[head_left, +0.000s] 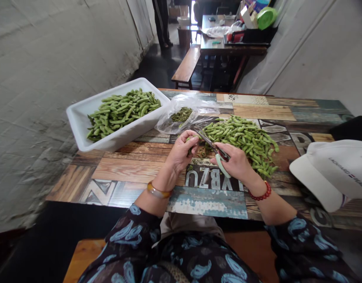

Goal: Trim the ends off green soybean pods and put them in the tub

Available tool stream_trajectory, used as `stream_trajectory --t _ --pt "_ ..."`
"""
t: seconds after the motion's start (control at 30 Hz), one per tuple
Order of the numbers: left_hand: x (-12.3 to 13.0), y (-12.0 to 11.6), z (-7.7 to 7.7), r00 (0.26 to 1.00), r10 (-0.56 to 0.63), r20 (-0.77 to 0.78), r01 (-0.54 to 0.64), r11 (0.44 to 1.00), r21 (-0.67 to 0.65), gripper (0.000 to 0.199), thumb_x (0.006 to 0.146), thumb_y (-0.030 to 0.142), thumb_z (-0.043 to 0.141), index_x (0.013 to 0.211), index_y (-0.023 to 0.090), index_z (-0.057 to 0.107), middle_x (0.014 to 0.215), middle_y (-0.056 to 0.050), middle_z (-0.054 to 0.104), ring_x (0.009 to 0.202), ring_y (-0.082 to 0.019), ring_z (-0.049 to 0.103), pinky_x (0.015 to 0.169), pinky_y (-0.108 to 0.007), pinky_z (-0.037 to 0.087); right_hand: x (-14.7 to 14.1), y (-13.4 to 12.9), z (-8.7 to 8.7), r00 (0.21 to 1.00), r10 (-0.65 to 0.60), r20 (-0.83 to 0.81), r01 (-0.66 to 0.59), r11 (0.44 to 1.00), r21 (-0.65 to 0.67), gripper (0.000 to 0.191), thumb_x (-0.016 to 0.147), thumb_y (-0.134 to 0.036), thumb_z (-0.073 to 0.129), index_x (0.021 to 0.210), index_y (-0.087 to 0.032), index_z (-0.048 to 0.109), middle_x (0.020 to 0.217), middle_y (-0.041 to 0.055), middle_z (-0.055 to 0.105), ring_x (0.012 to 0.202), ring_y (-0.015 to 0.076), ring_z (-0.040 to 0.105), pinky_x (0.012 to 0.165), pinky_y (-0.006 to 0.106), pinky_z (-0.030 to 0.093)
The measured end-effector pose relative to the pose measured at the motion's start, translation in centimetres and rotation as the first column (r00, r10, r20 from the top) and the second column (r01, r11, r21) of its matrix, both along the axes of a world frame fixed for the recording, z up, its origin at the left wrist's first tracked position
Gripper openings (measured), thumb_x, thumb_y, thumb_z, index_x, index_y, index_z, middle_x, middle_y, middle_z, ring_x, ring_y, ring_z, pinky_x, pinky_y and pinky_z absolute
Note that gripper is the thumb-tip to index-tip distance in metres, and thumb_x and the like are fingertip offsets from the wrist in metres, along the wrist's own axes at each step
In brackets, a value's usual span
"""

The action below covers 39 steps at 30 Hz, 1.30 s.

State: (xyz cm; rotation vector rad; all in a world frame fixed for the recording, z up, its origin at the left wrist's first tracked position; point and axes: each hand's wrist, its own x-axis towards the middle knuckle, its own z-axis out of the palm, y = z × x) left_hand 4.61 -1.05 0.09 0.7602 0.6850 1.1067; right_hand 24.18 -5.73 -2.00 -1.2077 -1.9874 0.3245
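Note:
My left hand [182,151] is closed on a green edamame pod [190,139], which my fingers mostly cover. In my right hand [235,160] is a pair of scissors [220,165] with pale green handles, and its blades reach over to the pod at my left fingertips. Whether the blades touch the pod I cannot tell. Just beyond my right hand a loose heap of edamame pods [240,135] lies on the table. Small green trimmings [203,152] are scattered below the blades. A clear plastic bag [166,122] holding cut-off bits [181,114] sits behind my left hand.
To the left, a white plastic tub [73,118] holds many pods [124,112]. A white cap [340,169] lies at the right on the patterned wooden table [133,165]. Farther off are a bench [187,65], a second table [209,45] and a standing person's legs [161,23].

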Motion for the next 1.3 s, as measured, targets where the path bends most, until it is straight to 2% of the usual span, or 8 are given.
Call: stream_trajectory --t 0.07,0.2,0.3,0.47,0.6,0.9,1.3 --pt "-0.2 0.2 0.0 1.000 0.031 -0.006 -0.031 0.999 -0.012 0.037 0.064 0.028 0.083 0.081 0.017 0.052 0.057 0.008 0.054 0.040 -0.002 0.039 0.040 -0.015 0.021 0.1 0.1 -0.1 1.000 -0.006 -0.008 0.006 1.000 -0.010 0.042 0.087 -0.045 0.068 0.119 -0.018 0.066 0.100 0.0112 0.073 0.085 0.0239 0.070 0.080 0.038 0.058" --pt "-0.4 0.3 0.0 0.998 0.048 -0.030 -0.047 0.998 0.029 0.035 0.064 0.028 0.081 0.083 0.017 0.054 0.075 0.002 0.067 0.043 -0.002 0.039 0.041 -0.017 0.021 0.7 0.2 0.0 0.995 -0.080 -0.055 0.078 0.996 -0.043 0.045 0.085 -0.045 0.070 0.120 -0.018 0.066 0.100 0.0105 0.073 0.084 0.0234 0.070 0.079 0.037 0.059" --pt "-0.3 0.2 0.1 0.998 0.026 -0.063 -0.022 0.998 0.065 0.032 0.065 0.029 0.080 0.085 0.015 0.060 0.069 0.003 0.063 0.043 -0.002 0.037 0.042 -0.018 0.021 0.8 0.2 0.2 0.994 -0.091 -0.053 0.088 0.995 -0.054 0.045 0.084 -0.045 0.070 0.121 -0.019 0.065 0.097 0.0092 0.072 0.083 0.0229 0.068 0.077 0.037 0.058" --pt "-0.1 -0.1 0.0 0.990 0.000 -0.140 0.015 0.994 0.108 0.027 0.068 0.031 0.080 0.081 0.014 0.063 0.056 0.007 0.048 0.044 -0.002 0.033 0.044 -0.019 0.020 0.6 0.1 0.5 1.000 0.005 -0.017 -0.006 0.998 -0.059 0.046 0.083 -0.045 0.072 0.122 -0.021 0.063 0.095 0.0074 0.068 0.083 0.0220 0.065 0.078 0.037 0.058" --pt "-0.1 -0.1 -0.4 0.972 -0.027 -0.233 0.069 0.982 0.178 0.028 0.071 0.035 0.078 0.085 0.014 0.067 0.059 0.005 0.050 0.047 -0.004 0.032 0.045 -0.020 0.022 0.6 0.2 0.3 1.000 0.029 0.005 -0.029 0.997 -0.071 0.049 0.082 -0.042 0.074 0.124 -0.021 0.061 0.104 0.0090 0.068 0.089 0.0230 0.065 0.083 0.039 0.057" --pt "0.0 -0.4 -0.4 0.904 0.067 -0.423 0.090 0.936 0.341 0.022 0.076 0.036 0.074 0.084 0.015 0.073 0.076 -0.002 0.066 0.068 -0.011 0.052 0.065 -0.024 0.040 0.9 0.3 0.1 0.998 0.050 0.029 -0.048 0.997 -0.060 0.052 0.079 -0.039 0.077 0.125 -0.021 0.059 0.108 0.0097 0.067 0.095 0.0251 0.065 0.088 0.041 0.056" --pt "-0.2 -0.4 0.4 0.866 0.111 -0.488 0.108 0.911 0.399 0.014 0.075 0.028 0.070 0.078 0.015 0.072 0.077 -0.002 0.067 0.074 -0.013 0.056 0.075 -0.025 0.044 1.0 0.3 0.3 0.997 0.066 0.027 -0.064 0.995 -0.079 0.049 0.081 -0.044 0.075 0.123 -0.021 0.061 0.096 0.0070 0.065 0.083 0.0220 0.062 0.078 0.038 0.056"
